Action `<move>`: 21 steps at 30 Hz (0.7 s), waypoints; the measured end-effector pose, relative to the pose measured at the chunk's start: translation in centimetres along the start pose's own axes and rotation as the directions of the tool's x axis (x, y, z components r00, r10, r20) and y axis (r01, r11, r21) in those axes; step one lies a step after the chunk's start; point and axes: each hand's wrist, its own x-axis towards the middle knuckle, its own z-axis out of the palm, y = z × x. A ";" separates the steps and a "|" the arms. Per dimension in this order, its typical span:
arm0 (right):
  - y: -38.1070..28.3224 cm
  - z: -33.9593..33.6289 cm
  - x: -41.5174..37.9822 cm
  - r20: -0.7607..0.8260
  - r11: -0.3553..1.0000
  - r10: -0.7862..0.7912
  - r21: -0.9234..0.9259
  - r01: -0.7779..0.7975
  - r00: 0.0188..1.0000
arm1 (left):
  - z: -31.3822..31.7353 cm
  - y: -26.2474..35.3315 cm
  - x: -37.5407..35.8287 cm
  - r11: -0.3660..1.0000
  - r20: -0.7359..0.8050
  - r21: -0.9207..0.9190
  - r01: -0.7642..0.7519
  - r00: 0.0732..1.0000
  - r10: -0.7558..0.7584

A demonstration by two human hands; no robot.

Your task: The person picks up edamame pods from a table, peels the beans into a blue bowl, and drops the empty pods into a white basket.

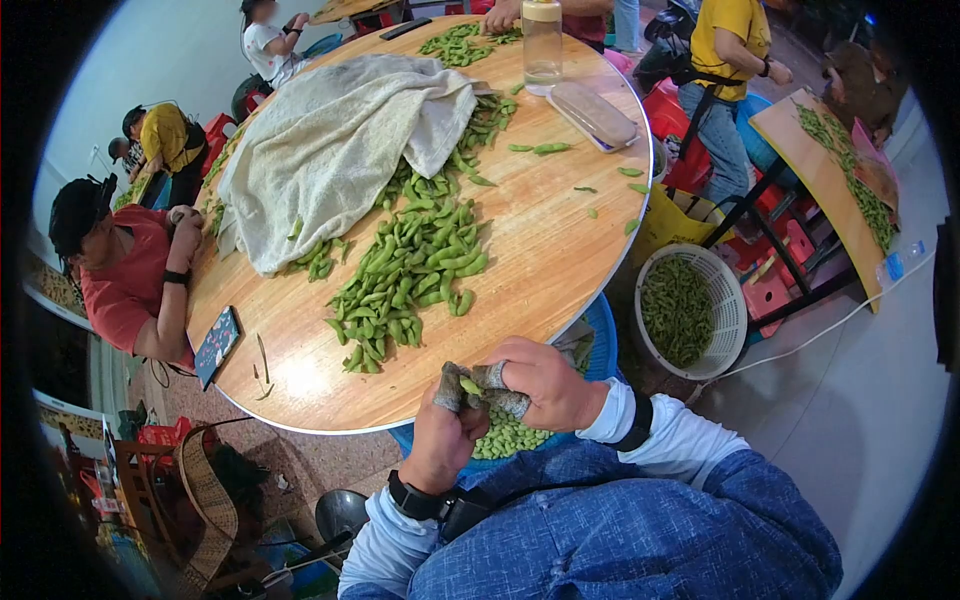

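Observation:
My left hand (440,440) and my right hand (548,388) meet just off the table's near edge, fingertips wrapped in grey coverings. Between them they pinch a green soybean pod (470,385); the fingers partly hide it. Below the hands is a blue basin (604,335) holding shelled green beans (508,440), partly covered by my hands and apron. Ahead of my hands lies a pile of soybean pods (410,270) on the round wooden table (545,225).
A pale cloth (330,150) covers part of the table. A bottle (542,45), a case (593,115) and a phone-like item (217,345) lie around it. A white basket (735,310) of pods stands right on the floor. A person in red (130,280) sits left; others are beyond.

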 end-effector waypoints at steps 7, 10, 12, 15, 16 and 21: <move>-0.3 0.0 -0.7 0.071 0.826 0.452 0.344 -0.447 0.889 | 0.0 0.4 0.1 0.887 0.155 0.412 -0.207 0.976 0.156; -0.1 -0.4 -0.8 0.178 0.747 0.496 0.412 -0.523 0.850 | -0.1 0.5 0.1 0.691 0.290 0.623 -0.367 0.928 0.232; -0.2 -0.8 -0.5 0.259 0.658 0.516 0.491 -0.572 0.816 | 0.1 1.5 -0.4 0.777 0.249 0.585 -0.233 0.963 0.102; 0.0 -1.1 -0.2 0.339 0.533 0.475 0.623 -0.572 0.812 | -1.1 1.4 -0.2 0.947 0.318 0.308 -0.094 0.948 -0.010; 0.1 -1.0 -0.3 0.357 0.504 0.469 0.643 -0.577 0.808 | -1.2 1.4 -0.2 0.954 0.311 0.294 -0.062 0.950 -0.033; 0.6 -0.9 -0.6 0.397 0.478 0.465 0.640 -0.602 0.791 | -1.3 1.5 -0.2 0.961 0.318 0.275 0.022 0.941 -0.113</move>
